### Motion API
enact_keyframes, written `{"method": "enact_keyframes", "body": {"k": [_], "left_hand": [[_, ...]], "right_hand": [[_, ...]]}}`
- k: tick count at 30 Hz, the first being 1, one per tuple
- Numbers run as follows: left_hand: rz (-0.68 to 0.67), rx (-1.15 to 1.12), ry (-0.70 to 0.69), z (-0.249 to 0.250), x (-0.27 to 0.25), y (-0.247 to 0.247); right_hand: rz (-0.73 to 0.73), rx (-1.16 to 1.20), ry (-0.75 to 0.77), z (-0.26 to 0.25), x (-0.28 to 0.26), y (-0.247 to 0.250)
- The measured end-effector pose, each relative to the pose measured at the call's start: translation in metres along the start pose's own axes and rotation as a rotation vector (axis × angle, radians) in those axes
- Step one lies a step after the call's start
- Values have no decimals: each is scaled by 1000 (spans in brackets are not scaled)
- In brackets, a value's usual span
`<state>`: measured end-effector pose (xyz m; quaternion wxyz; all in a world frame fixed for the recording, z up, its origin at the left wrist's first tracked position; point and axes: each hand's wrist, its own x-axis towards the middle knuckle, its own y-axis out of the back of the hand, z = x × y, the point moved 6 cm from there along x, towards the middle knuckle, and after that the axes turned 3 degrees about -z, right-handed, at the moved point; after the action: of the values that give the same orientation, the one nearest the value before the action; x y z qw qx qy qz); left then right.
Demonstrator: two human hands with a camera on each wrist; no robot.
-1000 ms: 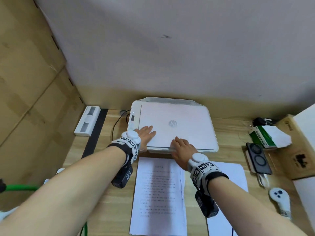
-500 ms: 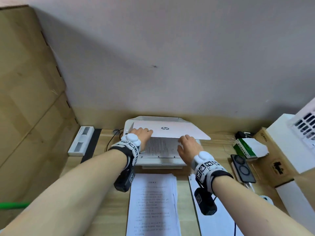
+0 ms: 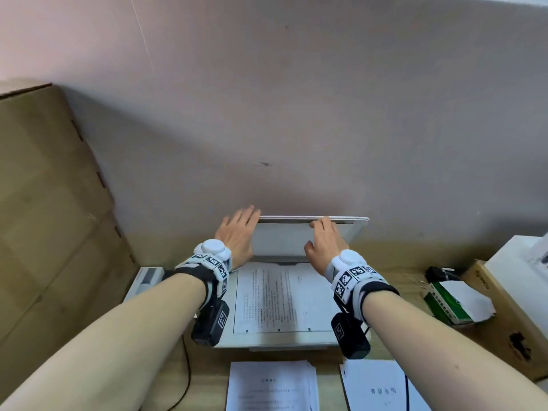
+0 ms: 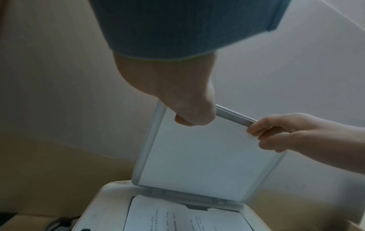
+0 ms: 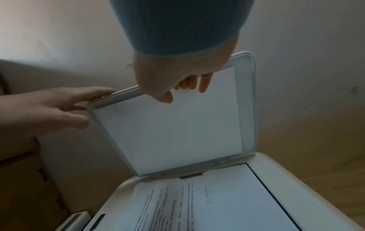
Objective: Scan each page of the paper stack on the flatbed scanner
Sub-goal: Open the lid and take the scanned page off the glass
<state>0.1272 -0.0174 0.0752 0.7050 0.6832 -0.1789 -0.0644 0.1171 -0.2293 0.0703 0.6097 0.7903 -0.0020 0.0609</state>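
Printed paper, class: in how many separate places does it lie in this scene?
3. One sheet on the scanner glass; one stack on the desk before the scanner; another sheet to its right. Sheets underneath may be hidden.

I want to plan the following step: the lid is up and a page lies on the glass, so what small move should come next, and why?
Probably release the right hand and lift the printed page off the glass: the lid stands raised while the left hand holds its corner.

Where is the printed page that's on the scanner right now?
In the head view the printed page lies flat on the scanner glass, mid-frame between both wrists, just below the raised lid that the left hand and right hand hold.
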Motion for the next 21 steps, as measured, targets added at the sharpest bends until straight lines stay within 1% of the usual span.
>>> {"method": "enact_keyframes", "body": {"k": [3, 5, 7, 11, 14, 17, 19, 21], "left_hand": [[39, 21, 14, -5, 22, -2], [40, 48, 9, -7, 32, -6], [4, 51, 28, -13, 43, -16], [-88, 7, 72, -20, 47, -40], [-153, 12, 66, -19, 35, -57], [-236, -4, 64, -15, 11, -87], [-315, -36, 63, -10, -8, -108], [-374, -69, 42, -2, -23, -123]], "right_hand": [[-3, -23, 17, 2, 28, -2], [-9, -33, 36, 2, 41, -6], [-23, -33, 49, 4, 56, -13], [-59, -20, 67, 11, 68, -29], [-127, 7, 63, 18, 57, -54], [-269, -15, 84, 23, 28, -102], [-378, -27, 115, 23, 3, -135], [-444, -34, 155, 24, -18, -156]]}}
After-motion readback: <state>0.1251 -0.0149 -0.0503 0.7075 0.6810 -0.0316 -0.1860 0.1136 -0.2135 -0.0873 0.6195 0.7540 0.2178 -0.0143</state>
